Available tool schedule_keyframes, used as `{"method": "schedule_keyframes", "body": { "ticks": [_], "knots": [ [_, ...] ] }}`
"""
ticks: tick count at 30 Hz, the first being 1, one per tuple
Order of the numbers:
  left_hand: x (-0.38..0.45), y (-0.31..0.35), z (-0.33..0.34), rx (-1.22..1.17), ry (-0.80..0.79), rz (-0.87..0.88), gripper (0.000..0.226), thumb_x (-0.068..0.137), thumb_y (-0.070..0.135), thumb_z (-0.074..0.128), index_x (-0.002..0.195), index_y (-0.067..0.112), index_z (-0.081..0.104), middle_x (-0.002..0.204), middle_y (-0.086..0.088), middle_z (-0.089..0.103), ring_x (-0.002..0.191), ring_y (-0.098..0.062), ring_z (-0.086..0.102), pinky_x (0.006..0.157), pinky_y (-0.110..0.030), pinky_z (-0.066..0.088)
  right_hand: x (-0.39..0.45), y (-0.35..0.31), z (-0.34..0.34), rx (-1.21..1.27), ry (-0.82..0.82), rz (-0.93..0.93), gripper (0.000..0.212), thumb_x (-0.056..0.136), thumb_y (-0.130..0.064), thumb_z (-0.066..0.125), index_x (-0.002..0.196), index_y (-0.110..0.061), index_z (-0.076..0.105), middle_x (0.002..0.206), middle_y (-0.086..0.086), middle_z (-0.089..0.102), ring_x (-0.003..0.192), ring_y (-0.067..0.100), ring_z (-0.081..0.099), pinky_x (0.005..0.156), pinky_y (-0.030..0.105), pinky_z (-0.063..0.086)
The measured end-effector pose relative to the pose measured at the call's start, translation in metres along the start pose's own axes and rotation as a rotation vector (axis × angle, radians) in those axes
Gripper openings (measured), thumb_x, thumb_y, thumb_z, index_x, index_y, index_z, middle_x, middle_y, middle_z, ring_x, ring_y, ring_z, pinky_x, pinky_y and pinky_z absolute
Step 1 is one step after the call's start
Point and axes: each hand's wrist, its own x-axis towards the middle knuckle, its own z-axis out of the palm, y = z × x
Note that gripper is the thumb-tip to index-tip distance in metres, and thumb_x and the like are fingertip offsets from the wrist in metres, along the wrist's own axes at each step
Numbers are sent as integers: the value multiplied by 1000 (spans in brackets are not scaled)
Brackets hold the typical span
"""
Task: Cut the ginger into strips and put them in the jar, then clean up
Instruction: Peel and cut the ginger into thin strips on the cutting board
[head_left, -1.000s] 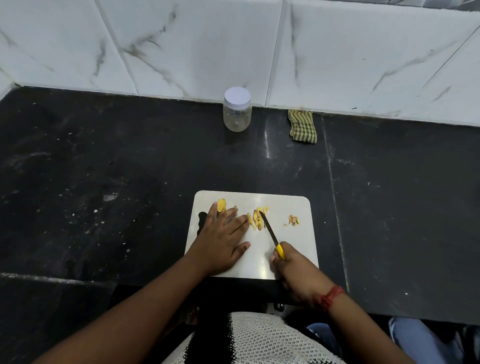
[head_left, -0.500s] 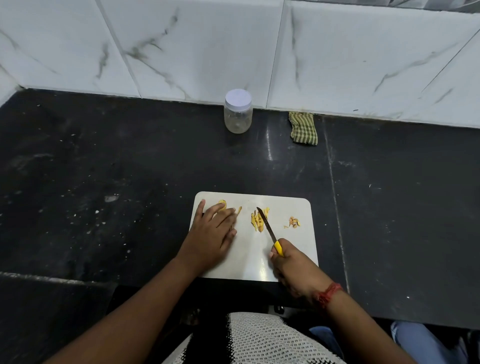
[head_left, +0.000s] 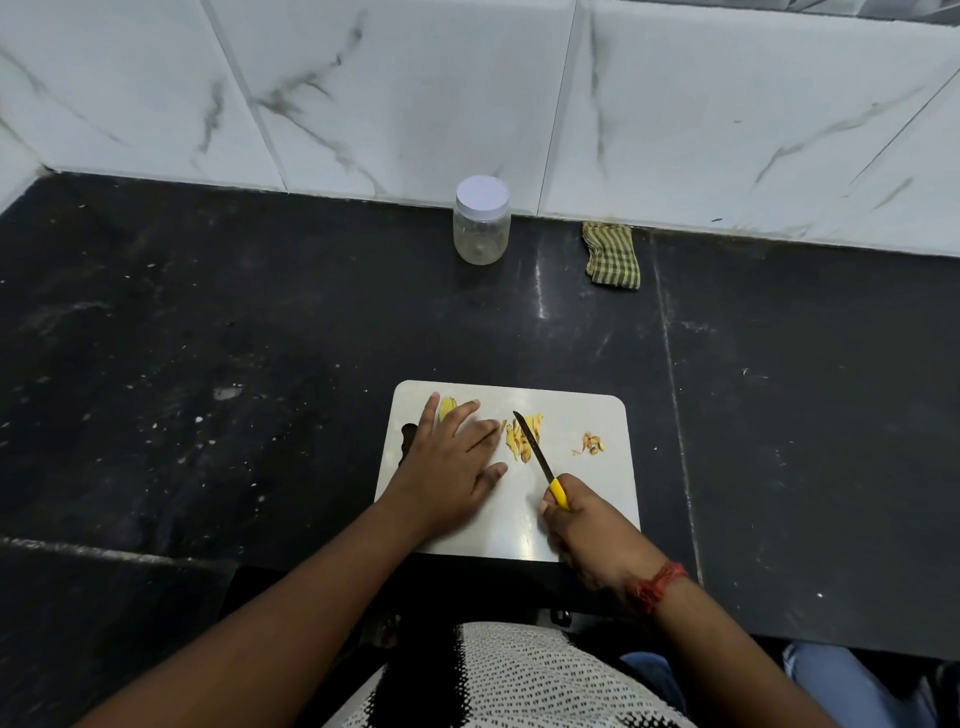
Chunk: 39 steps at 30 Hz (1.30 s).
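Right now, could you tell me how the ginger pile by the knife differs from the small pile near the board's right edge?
The ginger pile by the knife is larger, made of long yellow strips; the small pile is a few curled, browner scraps. The knife, gripped by the right hand, has its blade over the first pile; the small pile lies apart, untouched. Both rest on the white cutting board.

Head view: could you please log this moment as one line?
left hand flat on board over ginger | right hand grips knife beside strips | jar lidded
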Motion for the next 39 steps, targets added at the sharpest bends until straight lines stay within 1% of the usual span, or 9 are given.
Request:
{"method": "schedule_keyframes", "body": {
  "ticks": [4, 8, 13, 17, 23, 26, 29, 35, 39],
  "knots": [
    [-1, 7, 3, 2, 7, 23, 64, 105, 53, 21, 146, 15, 54, 151, 0, 53, 148, -24, 35, 125, -57, 8, -1, 1, -1, 6, 13, 2, 22, 100, -32, 45, 97, -10, 43, 73, 11, 46, 57, 20, 38, 38, 22, 27],
    [-9, 2, 2, -45, 48, -60, 60, 106, 49, 23, 147, 16, 52, 154, 1, 48, 149, -21, 31, 127, -53, 2, -1, 3, -1, 22, 16, 2, 22, 99, -34, 45, 94, -13, 42, 72, 10, 46, 53, 18, 36, 38, 22, 26],
    [-28, -9, 4, -67, 251, -107, 37, 100, 31, 48, 126, 13, 68, 138, -2, 61, 136, -24, 47, 125, -55, 14, -3, 2, 0, 28, 11, 0, 24, 99, -35, 45, 91, -13, 40, 71, 8, 44, 49, 16, 33, 38, 22, 25],
    [-41, -8, 6, -70, 332, -85, 28, 98, 26, 55, 117, 13, 70, 125, -2, 66, 123, -23, 56, 122, -57, 23, -5, 0, 3, 4, 8, -20, 21, 101, -32, 45, 89, -14, 42, 71, 8, 44, 46, 11, 34, 36, 20, 27],
    [-50, -4, 15, -17, 266, 5, 35, 100, 28, 54, 128, 12, 68, 130, -4, 65, 126, -26, 56, 120, -57, 27, -5, 4, 6, 20, -13, -16, 20, 100, -31, 46, 85, -20, 41, 69, 6, 41, 45, 12, 33, 36, 21, 26],
    [-51, -2, 16, -23, 227, -41, 40, 101, 34, 50, 131, 14, 65, 134, -2, 63, 129, -26, 54, 121, -57, 24, -4, 9, 7, 22, -4, -12, 22, 100, -32, 47, 84, -19, 41, 68, 5, 41, 44, 12, 33, 37, 21, 27],
    [-51, -1, 16, -26, 201, -82, 44, 101, 39, 48, 135, 15, 62, 138, -1, 60, 133, -25, 50, 123, -55, 20, -3, 15, 7, 25, -3, -8, 23, 99, -31, 49, 87, -13, 40, 69, 6, 42, 47, 13, 34, 39, 23, 27],
    [-43, 2, 14, 7, 115, -72, 50, 104, 44, 37, 142, 19, 57, 146, 1, 53, 138, -26, 43, 121, -61, 18, -6, 19, 6, 34, -3, -16, 24, 99, -30, 49, 95, -8, 41, 70, 7, 42, 49, 14, 35, 41, 24, 28],
    [-34, 9, 13, -2, 56, -77, 53, 105, 48, 31, 146, 23, 52, 150, 1, 50, 140, -27, 41, 122, -62, 12, -4, 21, 5, -7, 7, -22, 24, 97, -34, 50, 92, -12, 43, 67, 2, 44, 51, 14, 38, 43, 24, 30]
  ]
}}
